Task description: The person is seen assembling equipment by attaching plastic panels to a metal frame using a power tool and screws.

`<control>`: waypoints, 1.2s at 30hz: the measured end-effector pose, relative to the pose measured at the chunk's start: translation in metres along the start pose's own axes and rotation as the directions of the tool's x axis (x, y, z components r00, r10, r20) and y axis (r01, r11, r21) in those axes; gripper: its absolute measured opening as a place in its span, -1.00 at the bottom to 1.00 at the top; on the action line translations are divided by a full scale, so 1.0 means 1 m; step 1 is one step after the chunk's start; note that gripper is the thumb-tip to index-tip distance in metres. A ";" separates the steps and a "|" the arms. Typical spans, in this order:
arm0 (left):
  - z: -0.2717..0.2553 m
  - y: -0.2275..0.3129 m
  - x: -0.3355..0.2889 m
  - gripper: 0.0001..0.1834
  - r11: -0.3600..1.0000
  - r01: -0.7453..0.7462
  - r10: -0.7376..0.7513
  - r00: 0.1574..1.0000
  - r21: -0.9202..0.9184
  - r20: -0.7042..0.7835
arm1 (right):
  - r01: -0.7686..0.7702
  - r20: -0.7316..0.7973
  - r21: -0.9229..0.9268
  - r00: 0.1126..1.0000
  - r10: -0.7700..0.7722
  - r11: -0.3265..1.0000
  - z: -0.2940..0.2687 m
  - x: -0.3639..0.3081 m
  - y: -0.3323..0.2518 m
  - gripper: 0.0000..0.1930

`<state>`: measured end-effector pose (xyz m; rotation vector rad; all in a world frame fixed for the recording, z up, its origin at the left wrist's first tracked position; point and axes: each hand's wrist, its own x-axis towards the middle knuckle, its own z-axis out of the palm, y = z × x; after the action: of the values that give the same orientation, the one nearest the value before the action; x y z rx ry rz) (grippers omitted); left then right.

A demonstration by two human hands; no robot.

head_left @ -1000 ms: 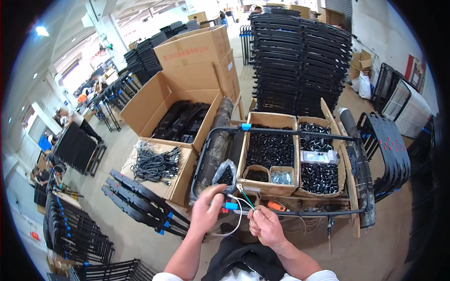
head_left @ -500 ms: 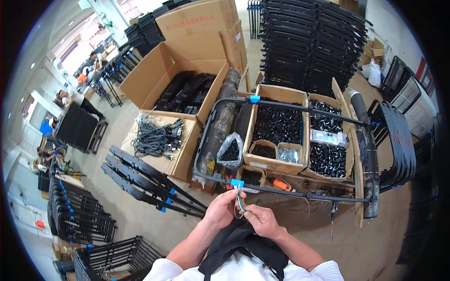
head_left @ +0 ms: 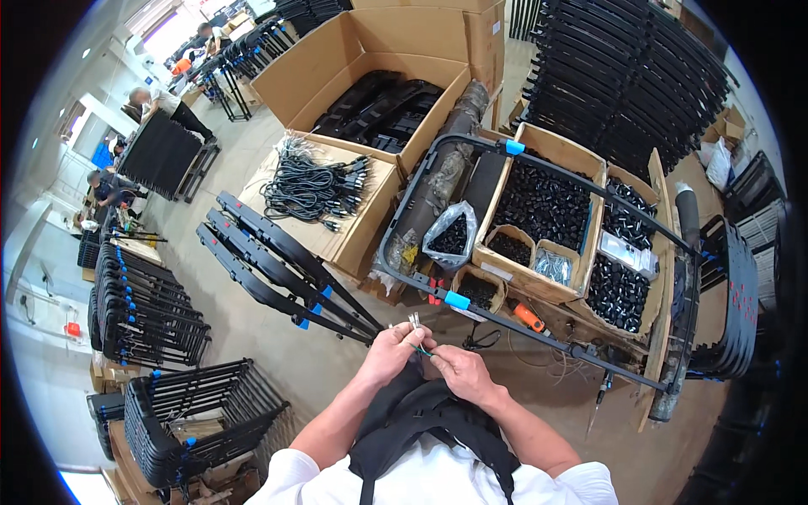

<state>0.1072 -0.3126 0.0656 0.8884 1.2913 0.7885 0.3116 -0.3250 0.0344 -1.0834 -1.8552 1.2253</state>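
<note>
In front of my body, my left hand [head_left: 390, 352] pinches a small bundle of thin wires whose pale end connectors [head_left: 414, 320] stick up above the fingers. My right hand [head_left: 464, 371], close beside it, has its fingers closed on the same wires; a short green stretch [head_left: 426, 351] shows between the two hands. Just beyond them lies a black tubular frame [head_left: 551, 337] with blue wraps, one blue wrap [head_left: 457, 300] being nearest my fingers. The lower part of the wires is hidden by my hands.
Boxes of black caps [head_left: 545, 202] and a plastic bag of small black parts [head_left: 451, 236] sit inside the frame's outline. An orange-handled tool [head_left: 528, 317] lies at the bench's near edge. Left are bundled cables [head_left: 316, 185] on a carton and leaning black frames [head_left: 278, 273].
My view has turned left, so the bench sits further right in it. My hands have come away from the frame's blue wrap, and the wires' connectors now point up free of it.
</note>
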 end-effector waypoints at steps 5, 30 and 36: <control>-0.029 -0.040 0.043 -0.71 0.999 0.033 -0.033 0.998 -0.002 -0.060 | -0.232 0.066 -0.016 0.970 0.233 0.973 0.031 0.022 0.023 -0.78; -0.106 -0.052 0.149 -0.62 0.945 0.039 -0.104 0.977 0.326 0.185 | -0.355 -0.025 -0.208 0.933 0.358 0.911 0.096 0.071 0.090 -0.70; -0.120 -0.061 0.166 -0.58 0.928 0.036 -0.151 0.946 0.371 0.286 | -0.358 -0.027 -0.166 0.933 0.358 0.919 0.099 0.079 0.081 -0.73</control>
<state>0.0086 -0.1811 -0.0710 1.1834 1.2033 0.3162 0.2153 -0.2753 -0.0698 -1.5708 -1.8415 1.2840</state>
